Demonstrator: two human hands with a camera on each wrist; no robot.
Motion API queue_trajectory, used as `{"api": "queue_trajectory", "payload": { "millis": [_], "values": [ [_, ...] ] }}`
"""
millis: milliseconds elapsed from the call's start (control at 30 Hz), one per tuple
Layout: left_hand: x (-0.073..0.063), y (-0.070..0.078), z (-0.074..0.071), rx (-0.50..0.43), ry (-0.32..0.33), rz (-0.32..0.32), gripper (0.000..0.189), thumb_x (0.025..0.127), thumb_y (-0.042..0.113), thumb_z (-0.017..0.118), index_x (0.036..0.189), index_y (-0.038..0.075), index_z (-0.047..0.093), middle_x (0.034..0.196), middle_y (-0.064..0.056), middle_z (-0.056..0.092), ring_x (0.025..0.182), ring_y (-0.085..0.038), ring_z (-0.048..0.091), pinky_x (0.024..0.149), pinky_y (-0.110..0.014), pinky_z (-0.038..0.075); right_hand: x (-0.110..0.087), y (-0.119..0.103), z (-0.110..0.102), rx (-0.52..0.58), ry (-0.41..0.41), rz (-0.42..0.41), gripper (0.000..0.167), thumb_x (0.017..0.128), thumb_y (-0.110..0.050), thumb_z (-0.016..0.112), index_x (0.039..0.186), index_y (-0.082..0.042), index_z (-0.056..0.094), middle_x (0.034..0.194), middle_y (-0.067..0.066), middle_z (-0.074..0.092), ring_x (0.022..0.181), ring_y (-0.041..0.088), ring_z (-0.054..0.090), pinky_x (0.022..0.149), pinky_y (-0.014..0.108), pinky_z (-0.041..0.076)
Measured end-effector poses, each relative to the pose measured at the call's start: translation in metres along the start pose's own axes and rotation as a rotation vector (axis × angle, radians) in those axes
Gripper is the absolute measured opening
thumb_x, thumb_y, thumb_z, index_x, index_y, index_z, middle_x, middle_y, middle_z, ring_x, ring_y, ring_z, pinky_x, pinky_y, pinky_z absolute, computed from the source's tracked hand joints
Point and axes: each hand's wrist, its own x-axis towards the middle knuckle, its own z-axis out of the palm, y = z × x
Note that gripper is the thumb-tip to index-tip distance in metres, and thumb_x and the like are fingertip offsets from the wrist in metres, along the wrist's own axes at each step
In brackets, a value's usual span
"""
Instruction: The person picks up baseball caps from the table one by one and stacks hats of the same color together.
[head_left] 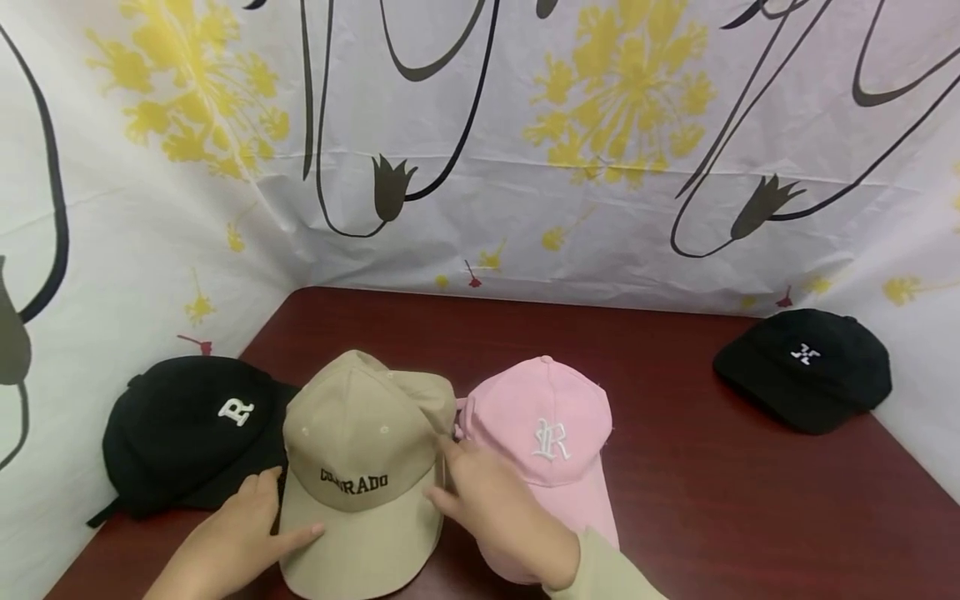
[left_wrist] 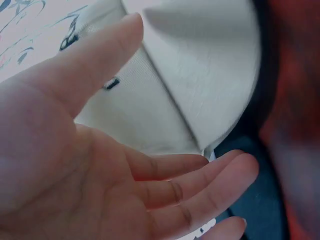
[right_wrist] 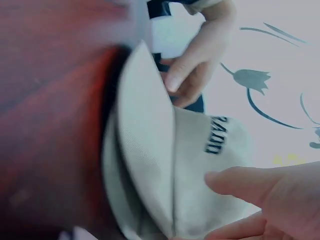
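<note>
A beige baseball cap [head_left: 360, 471] lettered COLORADO sits on the table between both hands, its brim facing me. Beside its left edge is my left hand [head_left: 228, 529], thumb over the brim and the other fingers loosely extended. In the left wrist view, the palm of the left hand [left_wrist: 100, 165] faces the cap [left_wrist: 200, 60]. My right hand [head_left: 498, 500] lies at the cap's right side, index finger and thumb by the crown, and overlaps a pink cap [head_left: 551, 417] with a white R. The right wrist view has the right thumb close over the crown [right_wrist: 200, 150].
A black cap [head_left: 180, 433] with a white R lies on the left, next to the beige one. Another black cap [head_left: 810, 367] with a small white emblem stands at the far right of the dark red table [head_left: 675, 483]. Patterned white cloth [head_left: 465, 108] hangs behind and along the sides.
</note>
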Motion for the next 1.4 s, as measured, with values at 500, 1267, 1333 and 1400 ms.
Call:
{"api": "queue_trajectory", "payload": {
  "millis": [500, 1267, 1333, 1400],
  "values": [
    [-0.005, -0.004, -0.027, 0.024, 0.188, 0.048, 0.103, 0.080, 0.064, 0.054, 0.130, -0.021, 0.023, 0.123, -0.043, 0.031, 0.114, -0.054, 0.035, 0.084, -0.062, 0.035, 0.025, -0.002, -0.028, 0.180, 0.174, -0.118, 0.057, 0.088, -0.036, 0.061, 0.130, -0.002, 0.046, 0.125, 0.010, 0.051, 0.115, 0.020, 0.047, 0.095, 0.034, 0.038],
    [-0.005, -0.029, -0.045, 0.055, 0.252, 0.040, 0.098, 0.084, 0.058, 0.053, 0.128, -0.023, 0.020, 0.118, -0.043, 0.033, 0.108, -0.052, 0.038, 0.079, -0.061, 0.038, 0.077, -0.047, -0.035, -0.009, -0.004, -0.145, 0.075, 0.088, -0.052, 0.053, 0.138, 0.001, 0.035, 0.141, 0.011, 0.038, 0.128, 0.019, 0.036, 0.103, 0.028, 0.027],
    [-0.006, -0.029, -0.048, 0.055, 0.252, 0.041, 0.096, 0.085, 0.055, 0.054, 0.128, -0.024, 0.020, 0.118, -0.043, 0.033, 0.107, -0.053, 0.038, 0.079, -0.061, 0.038, 0.079, -0.048, -0.034, -0.011, -0.004, -0.151, 0.076, 0.088, -0.052, 0.052, 0.139, 0.001, 0.034, 0.141, 0.011, 0.038, 0.129, 0.019, 0.034, 0.104, 0.027, 0.026],
    [-0.006, -0.028, -0.049, 0.050, 0.249, 0.040, 0.094, 0.086, 0.053, 0.054, 0.128, -0.024, 0.020, 0.118, -0.044, 0.032, 0.107, -0.053, 0.038, 0.080, -0.061, 0.038, 0.082, -0.049, -0.034, -0.011, -0.010, -0.153, 0.076, 0.088, -0.052, 0.052, 0.140, 0.001, 0.033, 0.142, 0.010, 0.037, 0.130, 0.018, 0.033, 0.104, 0.026, 0.025]
  ]
}}
